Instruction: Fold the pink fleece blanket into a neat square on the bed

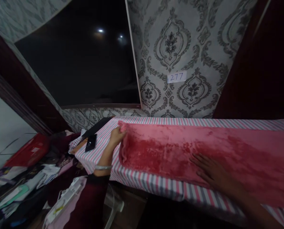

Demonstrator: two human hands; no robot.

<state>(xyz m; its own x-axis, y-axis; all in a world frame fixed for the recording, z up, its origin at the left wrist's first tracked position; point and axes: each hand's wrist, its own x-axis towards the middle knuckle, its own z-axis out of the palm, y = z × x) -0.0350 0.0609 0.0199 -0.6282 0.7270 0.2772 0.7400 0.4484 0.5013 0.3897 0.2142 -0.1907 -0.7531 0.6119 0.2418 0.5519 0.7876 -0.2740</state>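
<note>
A pink fuzzy blanket [180, 149] lies spread along a table covered with a pink, white and grey striped cloth [156, 184]. My left hand [116, 136] grips the blanket's far left corner, fingers closed on the edge. My right hand [212, 171] lies flat on the blanket near the front edge, fingers stretched out and apart. A bangle circles my left wrist.
A dark TV screen [84, 57] hangs on the patterned wall with a "277" label [177, 77]. A black remote [91, 142] lies at the table's left end. Left of the table sit a red bag [30, 151] and cluttered clothes and packets [25, 190].
</note>
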